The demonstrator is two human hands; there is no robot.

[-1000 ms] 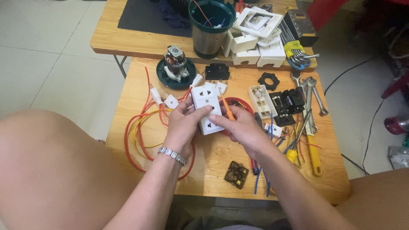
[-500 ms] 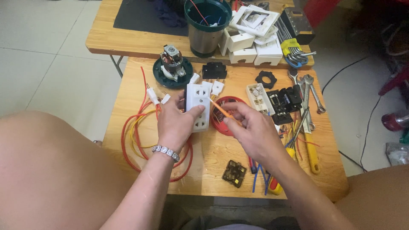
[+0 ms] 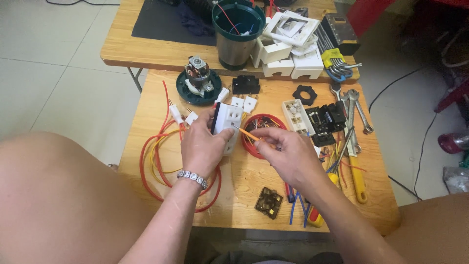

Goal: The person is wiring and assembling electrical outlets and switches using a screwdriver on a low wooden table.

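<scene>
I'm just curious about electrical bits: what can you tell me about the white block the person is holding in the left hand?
The white socket block is a rectangular piece of what looks like plastic, with a dark edge on its left side and small slots in its face. The left hand grips it from the left and holds it above the wooden table. The tip of a thin orange screwdriver, pinched in the right hand, meets its face.

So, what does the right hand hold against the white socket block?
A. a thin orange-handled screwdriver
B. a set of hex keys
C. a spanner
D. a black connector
A: the right hand pinches a thin orange-handled screwdriver, its tip at the white socket block that the left hand grips; the spanners lie untouched on the table.
</scene>
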